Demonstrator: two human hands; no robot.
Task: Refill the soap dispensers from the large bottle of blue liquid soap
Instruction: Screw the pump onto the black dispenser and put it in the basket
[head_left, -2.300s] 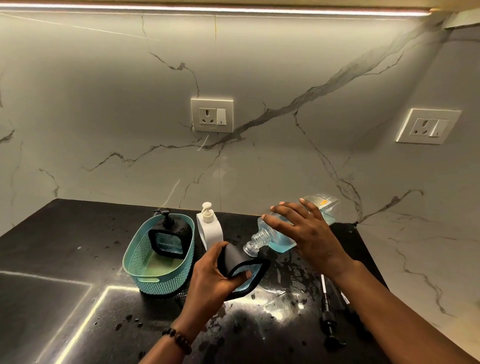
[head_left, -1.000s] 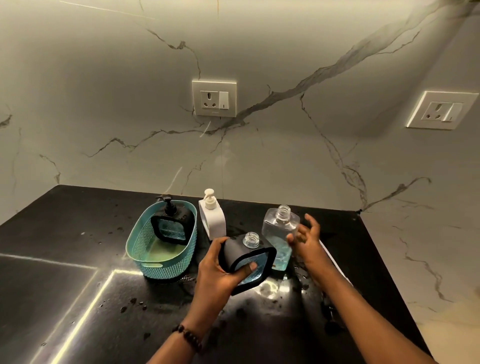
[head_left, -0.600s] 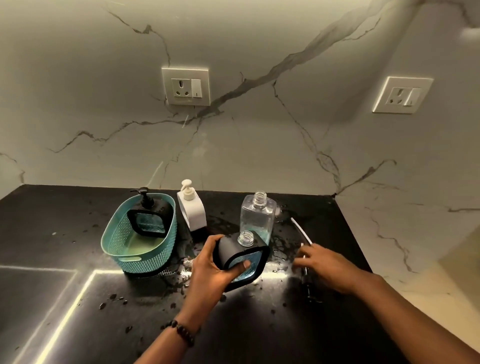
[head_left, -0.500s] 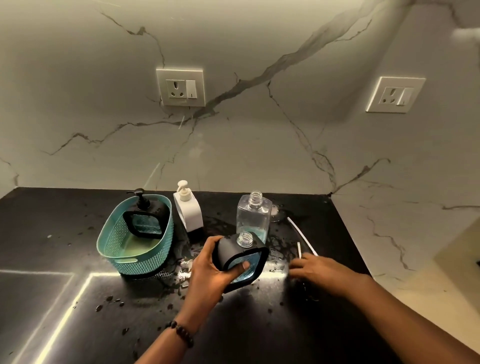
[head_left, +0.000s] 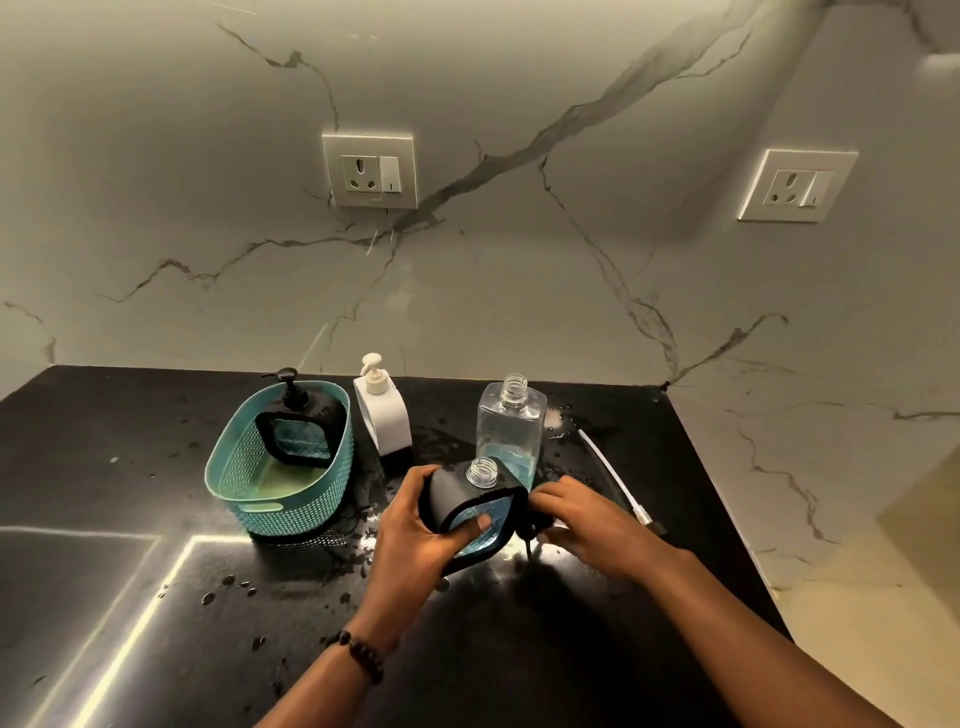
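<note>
My left hand (head_left: 415, 535) grips a black-framed dispenser (head_left: 470, 506) with blue soap inside and an uncapped threaded neck, held tilted just above the counter. Right beside it, my right hand (head_left: 587, 525) is closed on a black pump head (head_left: 530, 530), mostly hidden by the fingers. Behind them the large clear bottle (head_left: 511, 431) stands upright without a cap, with a little blue soap at its bottom. A second black dispenser (head_left: 298, 428) with its pump on sits in the teal basket (head_left: 260, 488). A white dispenser (head_left: 382, 410) stands between basket and bottle.
The black counter (head_left: 156, 597) is wet with scattered droplets around the hands. A white pump tube (head_left: 613, 478) lies on the counter to the right of the bottle. The counter's right edge meets a marble wall with two sockets (head_left: 370, 171).
The bottle went from pouring into the dispenser to standing upright on the counter. My right hand reached to the counter on the right, then came back beside the dispenser holding the black pump head.
</note>
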